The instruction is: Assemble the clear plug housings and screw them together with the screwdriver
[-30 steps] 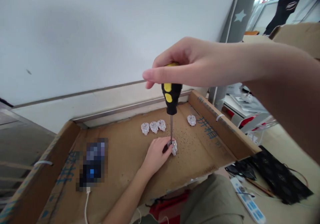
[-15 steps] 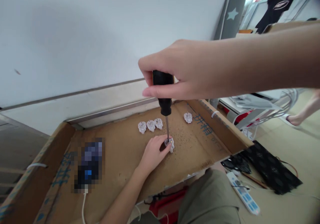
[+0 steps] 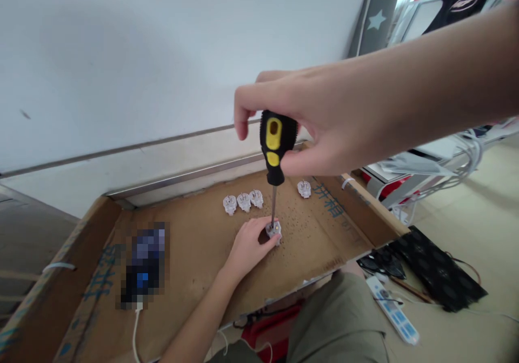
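My right hand (image 3: 292, 119) is closed on a black-and-yellow screwdriver (image 3: 275, 152), some fingers lifted off its handle. The shaft points straight down, its tip at a small white plug (image 3: 276, 234). Fingers and thumb of my left hand (image 3: 249, 246) pinch that plug against the cardboard surface, hiding part of it. Behind it stand three similar white plugs (image 3: 243, 202) in a row, metal pins up. Another white plug (image 3: 304, 189) sits alone to the right of them.
A cardboard tray (image 3: 194, 276) with raised sides lies under the work, dark specks scattered near the plug. At its left is a blurred-out device (image 3: 144, 265) with a white cable. A power strip (image 3: 393, 311) lies on the floor at right. A person (image 3: 462, 3) is partly visible behind.
My right hand has turned and loosened around the screwdriver handle, which has rotated to show its yellow parts. My left hand still pinches the plug in nearly the same spot.
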Demonstrator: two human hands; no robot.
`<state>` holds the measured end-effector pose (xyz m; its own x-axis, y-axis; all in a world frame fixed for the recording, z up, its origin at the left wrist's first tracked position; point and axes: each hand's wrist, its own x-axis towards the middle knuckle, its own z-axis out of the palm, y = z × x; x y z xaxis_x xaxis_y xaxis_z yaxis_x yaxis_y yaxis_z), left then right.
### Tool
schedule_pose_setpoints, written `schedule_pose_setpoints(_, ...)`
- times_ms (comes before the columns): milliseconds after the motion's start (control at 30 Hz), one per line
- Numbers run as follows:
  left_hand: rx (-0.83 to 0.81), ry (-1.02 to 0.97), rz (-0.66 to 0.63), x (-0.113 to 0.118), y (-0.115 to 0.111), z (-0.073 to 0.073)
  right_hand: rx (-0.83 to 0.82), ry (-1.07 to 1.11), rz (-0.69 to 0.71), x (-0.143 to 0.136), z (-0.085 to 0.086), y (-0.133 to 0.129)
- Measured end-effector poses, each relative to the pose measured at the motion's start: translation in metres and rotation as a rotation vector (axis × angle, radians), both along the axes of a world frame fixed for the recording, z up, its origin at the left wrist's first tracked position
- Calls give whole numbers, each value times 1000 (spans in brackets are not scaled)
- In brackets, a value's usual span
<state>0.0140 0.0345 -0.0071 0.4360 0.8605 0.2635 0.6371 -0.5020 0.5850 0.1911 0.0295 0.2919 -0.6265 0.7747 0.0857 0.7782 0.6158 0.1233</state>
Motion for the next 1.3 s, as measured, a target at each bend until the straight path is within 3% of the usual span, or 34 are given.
schedule_pose_setpoints(67,3,7,-5,0,-1,1,67,-30,-17,0,-1,1)
schedule_pose_setpoints(167,4,22,-24,-1,-2,3,14,-10,-21,0,-3,3)
schedule_pose_setpoints(333,-3,44,-37,-1,-2,3,130,-28,104,5,-6,10)
schedule_pose_setpoints(533,7,34,-36,-1,-2,3,106,-14,-22,6,-5,13)
schedule_pose_setpoints(800,34,-25,-12,2,-2,4,-34,82,50,8,-1,-4)
schedule_pose_setpoints(1000,39,-28,-13,2,-1,3,71,-2,-22,7,-4,1)
schedule_pose_setpoints(1167,35,-30,-5,2,-1,2,44,17,62,10,-2,-2)
schedule_pose_setpoints(1300,32,-27,1,2,0,2,-20,43,33,9,1,-7)
